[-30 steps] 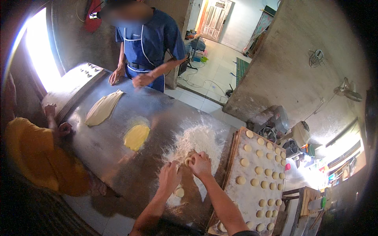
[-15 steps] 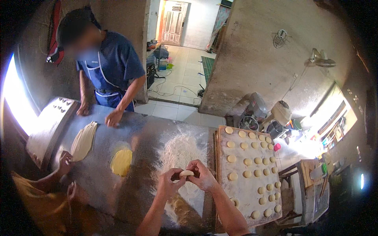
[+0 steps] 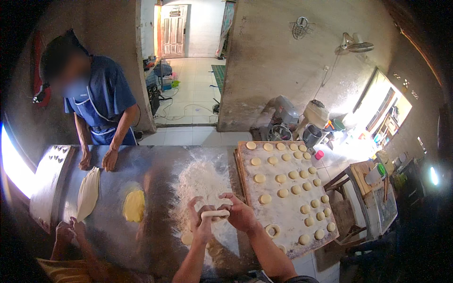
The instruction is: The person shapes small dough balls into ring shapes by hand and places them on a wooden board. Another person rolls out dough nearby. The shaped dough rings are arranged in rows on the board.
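A pale dough ring [image 3: 212, 214] is held in the air above white flour [image 3: 193, 177] on the metal worktable [image 3: 160, 170]. My left hand [image 3: 201, 221] grips it from the left, with some fingers raised. My right hand [image 3: 239, 218] grips it from the right, index finger lifted. A pale dough piece [image 3: 187, 238] lies below my left hand. Right of my hands, a floured board [image 3: 250, 181] carries several dough rounds [image 3: 265, 199] and a ring-shaped piece [image 3: 272, 230].
Across the table a person in a blue apron [image 3: 96, 108] has both hands near stretched dough [image 3: 87, 193]; another person's hands [image 3: 71, 228] touch its near end. A yellow paste [image 3: 133, 205] lies between them and the flour. Mixers [image 3: 285, 111] stand by the wall, a wooden stand [image 3: 361, 172] at right.
My hands have raised the dough off the flour, and it now shows as a ring. The apron wearer has leaned over the table, hands nearer the stretched dough. The view has turned and shifted.
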A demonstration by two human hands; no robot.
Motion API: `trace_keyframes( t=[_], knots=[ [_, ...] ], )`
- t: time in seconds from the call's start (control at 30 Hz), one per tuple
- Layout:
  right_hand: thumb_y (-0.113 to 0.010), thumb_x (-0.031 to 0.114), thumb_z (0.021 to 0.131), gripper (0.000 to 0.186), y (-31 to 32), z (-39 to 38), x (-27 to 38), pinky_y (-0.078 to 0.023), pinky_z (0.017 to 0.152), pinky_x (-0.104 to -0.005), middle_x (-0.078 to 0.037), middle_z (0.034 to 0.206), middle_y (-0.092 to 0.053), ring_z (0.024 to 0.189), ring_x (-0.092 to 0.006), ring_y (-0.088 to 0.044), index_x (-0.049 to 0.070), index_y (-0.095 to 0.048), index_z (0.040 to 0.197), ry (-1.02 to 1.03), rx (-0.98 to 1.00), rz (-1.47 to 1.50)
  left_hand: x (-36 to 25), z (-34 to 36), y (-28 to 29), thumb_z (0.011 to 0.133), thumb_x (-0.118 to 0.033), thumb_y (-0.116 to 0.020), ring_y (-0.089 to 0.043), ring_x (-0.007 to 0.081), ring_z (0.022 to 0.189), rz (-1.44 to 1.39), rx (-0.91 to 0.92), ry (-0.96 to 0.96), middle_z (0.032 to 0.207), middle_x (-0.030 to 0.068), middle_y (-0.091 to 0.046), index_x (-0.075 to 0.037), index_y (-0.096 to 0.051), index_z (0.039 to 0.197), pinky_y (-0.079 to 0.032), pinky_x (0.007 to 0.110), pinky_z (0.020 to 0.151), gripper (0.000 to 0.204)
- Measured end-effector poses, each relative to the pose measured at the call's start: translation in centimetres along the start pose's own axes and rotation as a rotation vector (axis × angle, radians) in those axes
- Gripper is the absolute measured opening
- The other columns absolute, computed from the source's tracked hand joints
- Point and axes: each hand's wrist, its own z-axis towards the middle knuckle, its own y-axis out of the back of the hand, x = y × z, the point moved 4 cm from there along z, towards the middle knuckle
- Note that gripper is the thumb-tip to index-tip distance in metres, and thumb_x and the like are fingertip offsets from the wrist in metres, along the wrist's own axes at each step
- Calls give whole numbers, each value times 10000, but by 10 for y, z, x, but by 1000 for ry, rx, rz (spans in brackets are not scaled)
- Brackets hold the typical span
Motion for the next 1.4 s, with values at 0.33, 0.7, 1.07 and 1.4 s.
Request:
trace_keyframes(
  t=[0.33, 0.7, 1.07, 1.4],
  knots=[
    [-353, 622, 992, 650, -28, -45, 38, -503, 687, -305, -84, 892, -657, 722, -197, -614, 138, -381, 1425, 50, -382, 145, 3, -22, -51, 1042, -329, -391, -653, 232, 560, 1007, 104, -64, 748, 149, -688, -37, -450, 1178, -483, 358, 504, 327],
    [-589, 259, 900, 670, 14, -94, 86, -442, 609, -236, -29, 803, -586, 729, -105, -574, 154, -296, 1494, 79, -328, -173, 51, -32, -114, 1005, -110, -453, -648, 400, 653, 1144, 247, -177, 845, 197, -620, -44, -454, 1133, -505, 448, 578, 144],
    [-464, 536, 978, 581, 68, -169, 138, -538, 654, -322, -92, 773, -660, 697, -216, -658, 110, -404, 1369, 212, -432, -477, 106, -53, -209, 1012, -135, -451, -635, 382, 585, 1036, 408, -53, 723, 171, -610, -95, -506, 1156, -497, 429, 560, 159],
    [-431, 547, 974, 656, 114, -208, 144, -436, 487, -261, -94, 831, -628, 583, -140, -572, 66, -341, 1411, 268, -445, 80, 124, -69, -255, 1032, -213, -427, -626, 447, 647, 1086, 412, 23, 751, 190, -631, -107, -445, 1202, -481, 497, 542, 201]
  ],
)
